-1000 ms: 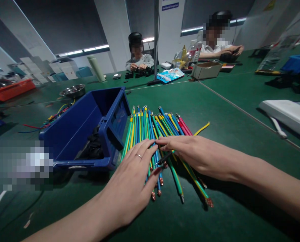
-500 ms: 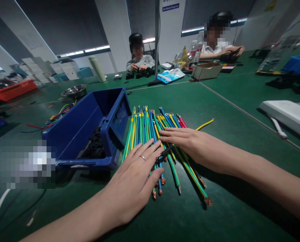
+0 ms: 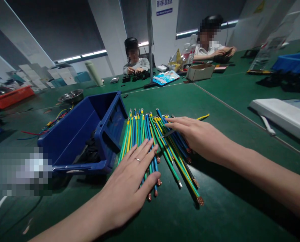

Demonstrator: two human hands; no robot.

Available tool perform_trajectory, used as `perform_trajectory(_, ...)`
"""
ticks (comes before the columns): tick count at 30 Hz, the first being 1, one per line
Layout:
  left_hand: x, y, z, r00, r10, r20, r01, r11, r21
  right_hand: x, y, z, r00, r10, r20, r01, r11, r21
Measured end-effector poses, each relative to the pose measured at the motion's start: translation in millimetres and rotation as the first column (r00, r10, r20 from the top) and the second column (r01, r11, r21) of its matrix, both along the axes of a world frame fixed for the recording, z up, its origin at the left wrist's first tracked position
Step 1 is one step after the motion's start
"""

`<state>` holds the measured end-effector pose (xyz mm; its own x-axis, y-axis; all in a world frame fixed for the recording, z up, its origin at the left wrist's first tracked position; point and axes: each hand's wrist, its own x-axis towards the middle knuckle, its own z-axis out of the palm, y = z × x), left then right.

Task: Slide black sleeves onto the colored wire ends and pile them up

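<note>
A fanned bundle of short cables [image 3: 142, 126], green-yellow, blue and other colours, lies on the table, with metal lugs at the far ends and bare copper at several near ends. My left hand [image 3: 135, 171], a ring on one finger, rests flat over the left part of the bundle, fingers outstretched. Over the right part is my right hand [image 3: 197, 134], its fingers extended and lying across the cables. Just by its fingertips, a thin dark strip [image 3: 168, 133] crosses the cables; whether the hand touches it I cannot tell.
Left of the cables stands a blue bin [image 3: 71, 134] holding black material. Beyond it are a steel bowl [image 3: 71, 96] and an orange tray [image 3: 11, 96]. A white device [image 3: 283, 116] lies at right. Two people work across the table, near a cardboard box [image 3: 200, 72].
My right hand has shifted slightly away from my left, uncovering more cables between them. The dark strip has moved up toward the lug ends. My left hand stays flat on the bundle.
</note>
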<state>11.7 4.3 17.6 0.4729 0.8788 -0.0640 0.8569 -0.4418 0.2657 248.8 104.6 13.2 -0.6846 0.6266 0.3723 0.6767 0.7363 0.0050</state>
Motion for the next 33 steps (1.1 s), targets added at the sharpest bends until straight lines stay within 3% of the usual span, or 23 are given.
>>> perform_trajectory(3, -1, 0, -0.1, 0.998, 0.068, 0.002, -0.069, 0.997, 0.023, 8, 1, 6.8, 0.959, -0.279, 0.041, 0.279, 0.960, 0.015)
perform_trajectory(5, -1, 0, -0.4, 0.997, 0.066, -0.037, -0.065, 0.998, 0.026, 12, 1, 7.9, 0.931, -0.360, 0.051, 0.361, 0.933, 0.007)
perform_trajectory(11, 2, 4, -2.2, 0.997, 0.021, -0.081, -0.020, 1.000, 0.012, 8, 1, -3.6, 0.965, -0.246, 0.092, 0.256, 0.959, -0.121)
perform_trajectory(15, 2, 6, -2.2, 0.996, 0.018, -0.087, -0.018, 1.000, 0.007, 3, 1, -6.4, 0.964, -0.252, 0.090, 0.263, 0.953, -0.150)
perform_trajectory(21, 2, 7, -1.6, 0.999, 0.015, -0.050, -0.016, 1.000, -0.018, 1, -4, -5.8, 0.956, -0.281, 0.080, 0.289, 0.948, -0.133)
perform_trajectory(24, 1, 6, -1.6, 0.999, 0.014, 0.051, -0.013, 0.999, -0.029, -2, -12, -0.4, 0.943, -0.328, 0.056, 0.331, 0.940, -0.079)
perform_trajectory(26, -1, 4, -1.2, 0.981, 0.059, 0.187, -0.055, 0.998, -0.023, -5, -19, 6.0, 0.963, -0.267, 0.019, 0.267, 0.964, -0.008)
perform_trajectory(28, -1, 3, 0.0, 0.924, 0.143, 0.354, -0.140, 0.990, -0.033, -7, -27, 12.6, 0.998, -0.052, -0.025, 0.055, 0.988, 0.144)
perform_trajectory(30, -1, 2, 1.8, 0.843, 0.217, 0.493, -0.205, 0.976, -0.079, -10, -34, 17.2, 0.988, 0.153, -0.021, -0.143, 0.958, 0.249)
perform_trajectory(33, 0, 3, 4.7, 0.773, 0.231, 0.590, -0.195, 0.973, -0.125, -13, -40, 18.5, 0.961, 0.275, -0.026, -0.257, 0.926, 0.277)
